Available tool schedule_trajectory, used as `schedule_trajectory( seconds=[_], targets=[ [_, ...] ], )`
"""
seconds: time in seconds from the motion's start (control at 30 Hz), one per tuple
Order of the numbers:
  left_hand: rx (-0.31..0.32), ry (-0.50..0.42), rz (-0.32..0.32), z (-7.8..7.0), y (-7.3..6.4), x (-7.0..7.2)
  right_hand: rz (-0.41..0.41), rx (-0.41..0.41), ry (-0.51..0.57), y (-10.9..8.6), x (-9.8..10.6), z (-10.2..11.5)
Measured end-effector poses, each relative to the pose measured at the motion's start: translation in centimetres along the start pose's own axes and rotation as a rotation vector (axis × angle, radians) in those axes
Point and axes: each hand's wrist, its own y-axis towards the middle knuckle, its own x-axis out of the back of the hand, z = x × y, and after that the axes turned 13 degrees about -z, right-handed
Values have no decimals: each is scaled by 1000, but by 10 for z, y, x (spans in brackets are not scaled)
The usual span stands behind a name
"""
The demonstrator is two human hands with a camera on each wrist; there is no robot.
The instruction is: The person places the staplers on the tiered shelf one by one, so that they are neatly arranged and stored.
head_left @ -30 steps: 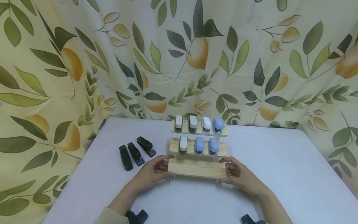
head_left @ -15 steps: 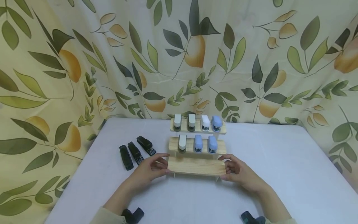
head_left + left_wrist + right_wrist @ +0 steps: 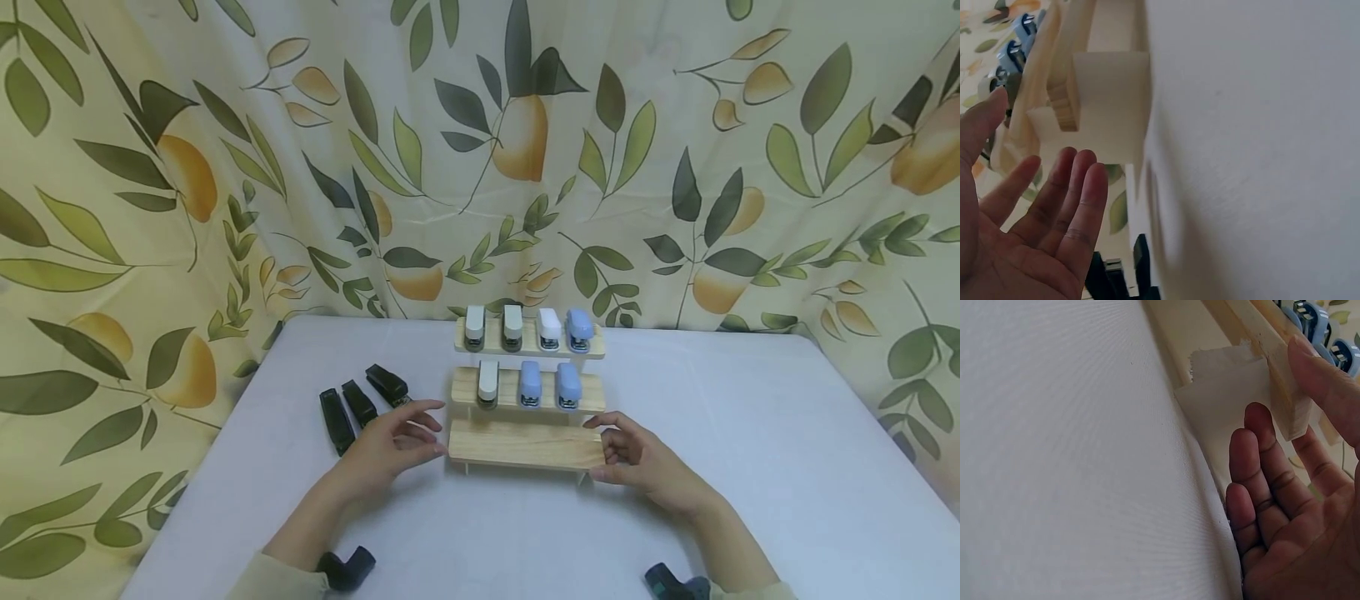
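A three-tier wooden display stand (image 3: 525, 444) sits mid-table, its lowest board bare. Several staplers stand on the upper two tiers: a light grey stapler (image 3: 488, 383) and two blue ones on the middle board, two grey, one white (image 3: 549, 328) and one blue (image 3: 579, 329) on top. My right hand (image 3: 648, 467) grips the right end of the lowest board, thumb in front and index finger behind. My left hand (image 3: 384, 443) is just off the left end, fingers loosely bent and holding nothing. Behind it lie three black staplers (image 3: 337, 421), partly hidden.
A white cloth (image 3: 750, 433) covers the table. A leaf-and-fruit patterned curtain (image 3: 480, 167) hangs behind the table and along the left side. Black wrist devices (image 3: 347, 570) sit at both wrists near the front.
My left hand has come away from the stand's left end and moved left, now covering part of the black staplers. The right hand stays at the right end.
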Motion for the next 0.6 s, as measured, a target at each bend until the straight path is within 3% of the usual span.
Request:
schedule_trajectory(
  seconds=[0.6],
  targets=[
    [-64,168,-177,-32,20,44,21,25,-10,0,1,2]
  ],
)
